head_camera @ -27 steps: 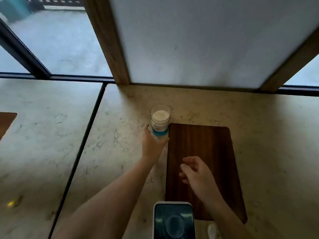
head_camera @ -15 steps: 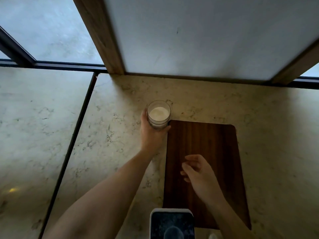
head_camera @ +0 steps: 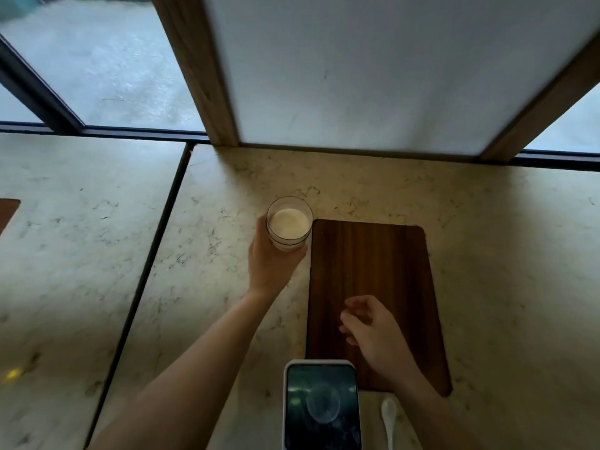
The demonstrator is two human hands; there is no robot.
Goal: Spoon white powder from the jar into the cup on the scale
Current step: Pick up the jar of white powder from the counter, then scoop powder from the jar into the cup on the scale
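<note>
Glass jar [head_camera: 289, 224] of white powder [head_camera: 289, 223] sits at 11 o'clock off the wooden board [head_camera: 370, 287], left hand [head_camera: 271, 264] wrapped around its lower wall. Right hand [head_camera: 373, 329] hovers over the board, fingers loosely curled, holding nothing. Smooth and breakable, the jar probably suits a low, firm grip. White spoon [head_camera: 388, 417] lies at 6 o'clock.
</note>
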